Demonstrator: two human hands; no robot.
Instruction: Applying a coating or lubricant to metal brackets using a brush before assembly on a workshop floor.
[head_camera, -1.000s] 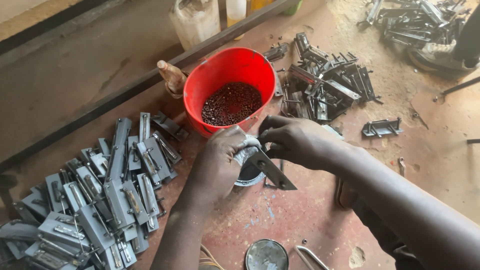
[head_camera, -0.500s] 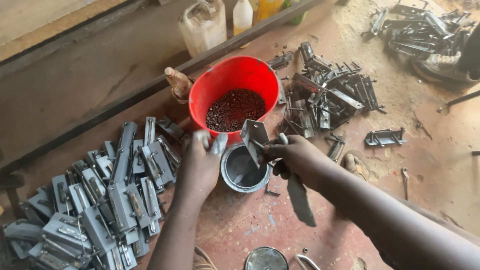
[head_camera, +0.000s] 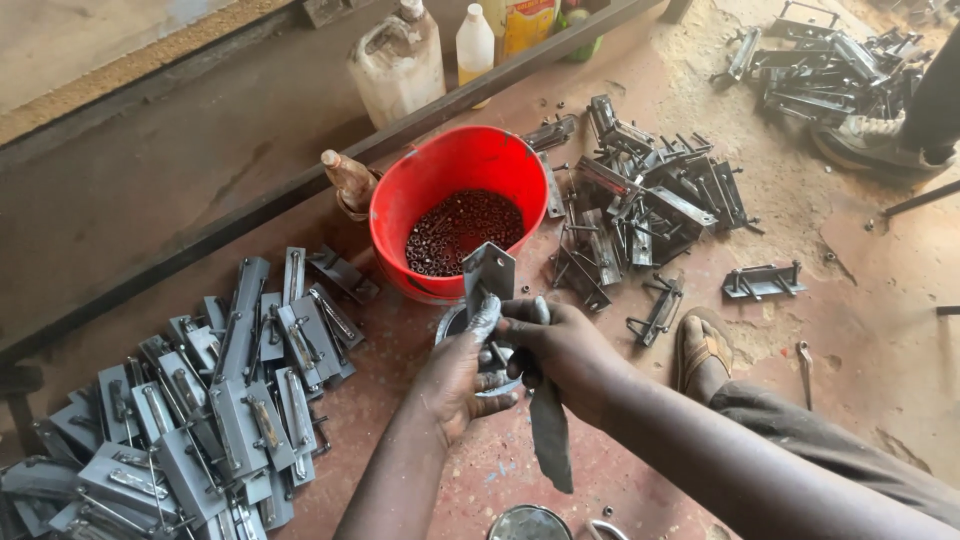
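The red bucket (head_camera: 455, 215) is the landmark. Just in front of it the hands (head_camera: 500, 360) and their metal latch (head_camera: 488, 275) fill the gap, over a small tin (head_camera: 455, 322). Left of the bucket, a grey latch pile (head_camera: 190, 410) crowds the floor, with a narrow bare strip between. Right of it, a dark latch pile (head_camera: 640, 215) lies close; beyond that, open floor around one lone latch (head_camera: 763, 282). Behind it stand a brown bottle (head_camera: 350, 182), a steel bar (head_camera: 300, 190) and a jug (head_camera: 397, 65). A sandalled foot (head_camera: 702, 350) blocks the near right.
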